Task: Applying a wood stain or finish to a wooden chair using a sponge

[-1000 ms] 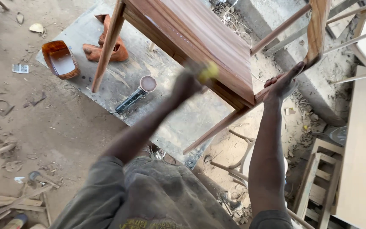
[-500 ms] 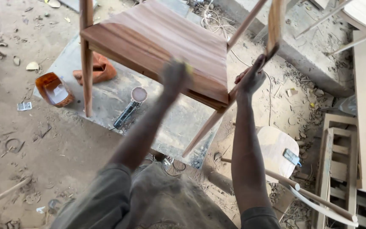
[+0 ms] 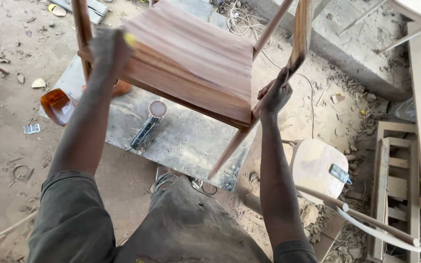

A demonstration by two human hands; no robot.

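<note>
Person's body, seen from above: short-sleeved shirt, dark grey-green, dusty, faded patches across chest/front. Sleeves end approx. at upper arm; forearms bare. Left hand (image 3: 107, 51) & right hand (image 3: 275, 95) bare, no gloves, no watch/rings visible. Small reddish mark at shirt's lower edge.

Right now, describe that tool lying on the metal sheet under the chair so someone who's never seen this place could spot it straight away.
Start at the grey metal sheet on the sandy ground, below the wooden chair held up by the left hand and right hand. On it lies a dark power sander with a round reddish-brown disc. Unlike the orange tub off the sheet's left edge, it is long and slim.
</note>
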